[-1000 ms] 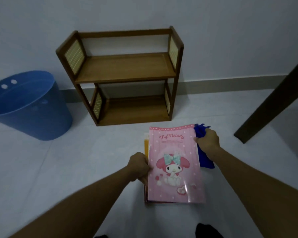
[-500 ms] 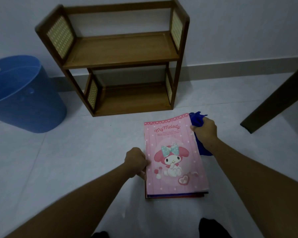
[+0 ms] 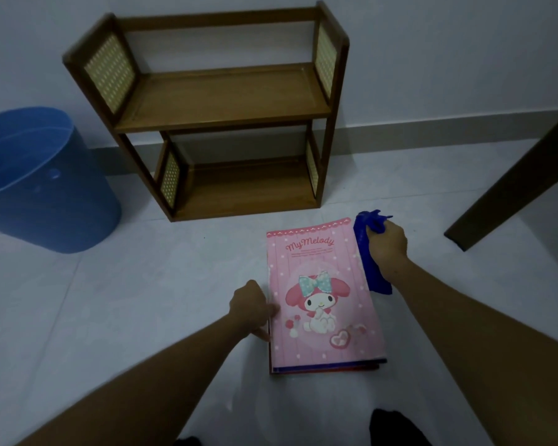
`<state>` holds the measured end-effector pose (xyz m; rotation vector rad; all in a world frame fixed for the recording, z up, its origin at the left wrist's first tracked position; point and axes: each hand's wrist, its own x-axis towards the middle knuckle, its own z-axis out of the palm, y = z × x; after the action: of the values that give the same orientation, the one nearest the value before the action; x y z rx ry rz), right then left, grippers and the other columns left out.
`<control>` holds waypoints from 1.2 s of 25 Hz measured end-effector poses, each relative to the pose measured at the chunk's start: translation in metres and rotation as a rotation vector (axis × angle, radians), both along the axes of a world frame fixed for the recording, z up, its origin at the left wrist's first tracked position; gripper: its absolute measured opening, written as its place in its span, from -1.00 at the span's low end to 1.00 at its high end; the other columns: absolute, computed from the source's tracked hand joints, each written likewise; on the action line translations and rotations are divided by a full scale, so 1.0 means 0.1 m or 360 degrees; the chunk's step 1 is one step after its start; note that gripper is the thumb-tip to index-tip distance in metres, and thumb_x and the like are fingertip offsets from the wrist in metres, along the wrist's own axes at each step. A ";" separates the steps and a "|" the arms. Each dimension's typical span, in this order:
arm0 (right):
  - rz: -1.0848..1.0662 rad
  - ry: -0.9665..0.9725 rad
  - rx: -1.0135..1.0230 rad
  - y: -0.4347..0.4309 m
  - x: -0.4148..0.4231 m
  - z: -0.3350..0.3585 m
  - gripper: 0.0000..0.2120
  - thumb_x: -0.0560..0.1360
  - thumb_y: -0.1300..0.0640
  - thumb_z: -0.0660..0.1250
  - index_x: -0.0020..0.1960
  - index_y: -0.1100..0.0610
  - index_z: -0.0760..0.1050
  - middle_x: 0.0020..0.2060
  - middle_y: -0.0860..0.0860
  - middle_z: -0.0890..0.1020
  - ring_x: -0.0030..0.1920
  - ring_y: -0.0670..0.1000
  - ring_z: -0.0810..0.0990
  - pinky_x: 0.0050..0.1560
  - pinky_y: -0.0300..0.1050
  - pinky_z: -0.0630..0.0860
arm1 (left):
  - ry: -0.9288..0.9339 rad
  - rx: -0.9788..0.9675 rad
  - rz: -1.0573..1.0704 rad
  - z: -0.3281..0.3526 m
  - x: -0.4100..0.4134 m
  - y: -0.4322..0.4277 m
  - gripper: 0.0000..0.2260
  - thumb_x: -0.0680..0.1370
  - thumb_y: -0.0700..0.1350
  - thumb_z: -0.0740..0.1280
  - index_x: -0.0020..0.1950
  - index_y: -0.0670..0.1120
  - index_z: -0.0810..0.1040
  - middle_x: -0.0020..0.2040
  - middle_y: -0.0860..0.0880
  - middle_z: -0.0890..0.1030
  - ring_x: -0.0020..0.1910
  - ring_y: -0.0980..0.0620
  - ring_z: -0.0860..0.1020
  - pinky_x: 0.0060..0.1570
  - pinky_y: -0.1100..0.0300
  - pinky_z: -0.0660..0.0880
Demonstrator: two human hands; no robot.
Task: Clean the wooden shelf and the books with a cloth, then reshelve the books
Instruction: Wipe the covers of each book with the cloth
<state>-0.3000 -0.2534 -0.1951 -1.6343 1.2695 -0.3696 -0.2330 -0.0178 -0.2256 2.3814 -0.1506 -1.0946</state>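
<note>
My right hand (image 3: 388, 246) is fisted around the blue cloth (image 3: 369, 252), bunched, one end poking out past my knuckles, the rest hanging down to the floor (image 3: 142, 300) just beside the book stack's right edge. Left hand (image 3: 250, 305) is at the stack's left edge, fingers curled against the side; can't tell if it's actually gripping. Stack of books (image 3: 324, 300) lies flat on the floor, pink My Melody cover on top, blue and red edges showing underneath. Wooden shelf (image 3: 226, 101) stands against the wall beyond the stack, both tiers bare. Blue bucket (image 3: 42, 185) left of the shelf. Dark wooden leg (image 3: 509, 185) at far right.
</note>
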 end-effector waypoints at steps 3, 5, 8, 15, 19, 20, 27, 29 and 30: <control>-0.0027 -0.0030 -0.0067 -0.02 0.00 0.12 -0.69 0.57 0.28 0.15 -0.34 0.10 0.30 -0.38 0.01 0.42 -0.37 -0.07 0.37 -0.36 -0.23 0.29 | -0.0133 0.0087 -0.0129 0.06 -0.03 -0.02 -0.59 0.50 -0.07 0.39 0.23 -0.15 0.30 0.10 -0.13 0.50 -0.09 -0.11 0.61 -0.43 0.11 0.60; 0.0013 -0.0081 -0.0104 0.00 -0.02 0.23 -0.67 0.56 0.33 0.14 -0.35 0.10 0.26 -0.40 0.01 0.40 -0.38 -0.07 0.35 -0.36 -0.22 0.26 | -0.0201 0.0106 -0.0181 0.13 -0.04 -0.04 -0.59 0.53 -0.06 0.35 0.27 -0.15 0.29 0.14 -0.14 0.49 -0.04 -0.13 0.60 -0.45 0.13 0.57; 0.0034 -0.0229 -0.0151 0.06 -0.01 0.42 -0.73 0.53 0.35 0.14 -0.31 0.12 0.32 -0.37 0.01 0.42 -0.36 -0.07 0.36 -0.35 -0.23 0.28 | -0.0270 0.0091 -0.0252 0.27 -0.03 -0.05 -0.62 0.57 -0.03 0.28 0.30 -0.15 0.29 0.18 -0.16 0.49 0.01 -0.14 0.60 -0.37 0.12 0.58; 0.0439 -0.0422 0.0101 0.37 0.07 1.10 -0.96 0.55 0.20 0.28 -0.03 0.15 0.50 -0.16 0.05 0.61 -0.16 0.03 0.57 -0.23 -0.15 0.49 | -0.0524 -0.0324 -0.0313 0.87 0.14 0.08 -0.63 0.53 -0.10 0.34 0.30 -0.11 0.35 0.23 -0.12 0.50 0.04 -0.05 0.56 -0.26 0.25 0.54; 0.1064 -0.0492 0.0147 0.80 0.22 1.52 -0.83 0.52 0.27 0.31 0.06 0.06 0.51 -0.05 0.04 0.66 -0.02 0.05 0.64 -0.01 -0.01 0.58 | -0.0640 -0.0599 -0.0400 1.62 0.51 0.46 -0.36 0.44 -0.02 0.44 0.44 -0.03 0.23 0.38 -0.03 0.39 0.28 0.00 0.45 0.16 0.13 0.49; 0.1170 -0.0489 0.0096 0.94 0.29 1.62 -0.82 0.51 0.28 0.32 0.05 0.05 0.52 -0.05 0.03 0.66 -0.02 0.04 0.65 0.00 0.01 0.58 | -0.0569 -0.0646 -0.0416 1.80 0.60 0.59 -0.31 0.43 -0.02 0.46 0.46 -0.02 0.19 0.40 -0.02 0.37 0.31 0.00 0.43 0.21 0.07 0.48; 0.1593 -0.0519 0.0025 2.08 0.89 2.09 -0.81 0.49 0.27 0.35 0.07 0.08 0.54 -0.05 0.01 0.67 -0.02 0.03 0.65 -0.03 -0.03 0.59 | -0.0566 -0.0424 -0.0546 2.60 1.05 1.66 -0.67 0.52 -0.07 0.36 0.27 -0.02 0.45 0.03 -0.02 0.64 -0.16 0.06 0.62 -0.27 0.19 0.52; 0.1605 -0.0530 0.0044 2.35 1.11 2.17 -0.81 0.50 0.26 0.34 0.09 0.09 0.53 -0.04 0.02 0.67 -0.03 0.03 0.65 -0.04 -0.04 0.59 | -0.0643 -0.0380 -0.0517 2.68 1.15 1.94 -0.73 0.54 -0.08 0.33 0.24 0.00 0.50 -0.01 0.00 0.65 -0.24 0.09 0.59 -0.34 0.25 0.49; 0.1608 -0.0524 0.0036 2.48 1.23 2.19 -0.82 0.51 0.25 0.33 0.09 0.09 0.53 -0.05 0.02 0.66 -0.04 0.02 0.65 -0.06 -0.05 0.59 | -0.0688 -0.0399 -0.0445 2.71 1.20 2.09 -0.76 0.54 -0.09 0.32 0.21 0.01 0.52 -0.06 0.02 0.65 -0.28 0.09 0.57 -0.38 0.28 0.46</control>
<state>-0.1767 -0.0054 0.0243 -1.8727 0.1173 0.0177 -0.1128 0.1908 0.0450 2.3741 -0.7439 -0.6098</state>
